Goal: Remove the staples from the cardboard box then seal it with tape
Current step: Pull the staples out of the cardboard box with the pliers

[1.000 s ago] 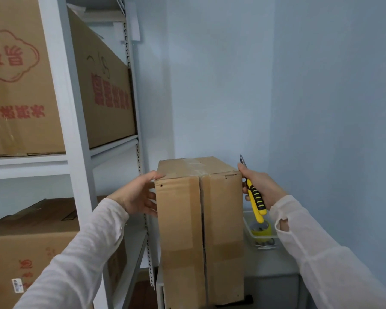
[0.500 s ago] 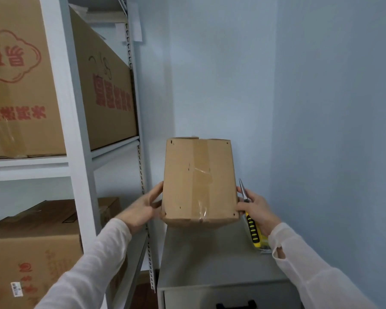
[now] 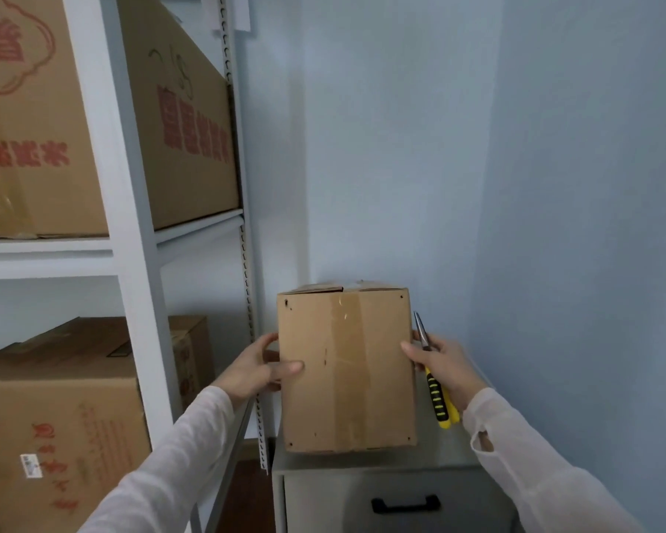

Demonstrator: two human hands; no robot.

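A small brown cardboard box (image 3: 347, 371) lies on a grey cabinet (image 3: 450, 452), its taped face turned up with small dark staple holes near the corners. My left hand (image 3: 258, 371) grips the box's left edge, thumb lying on the top face. My right hand (image 3: 443, 365) holds yellow-and-black-handled pliers (image 3: 437, 394) while its fingertips touch the box's right edge. The pliers' metal tip points up beside the box. No tape roll is visible.
A white metal shelving rack (image 3: 131, 240) stands at the left with large printed cartons on its upper shelf (image 3: 177, 140) and lower shelf (image 3: 54, 417). Pale blue walls close in behind and to the right. The cabinet has a drawer with a black handle (image 3: 404, 503).
The box was turned from standing on end with its seam facing me to lying flat on the cabinet, taped face up. Both hands came down with it and stayed at its sides.
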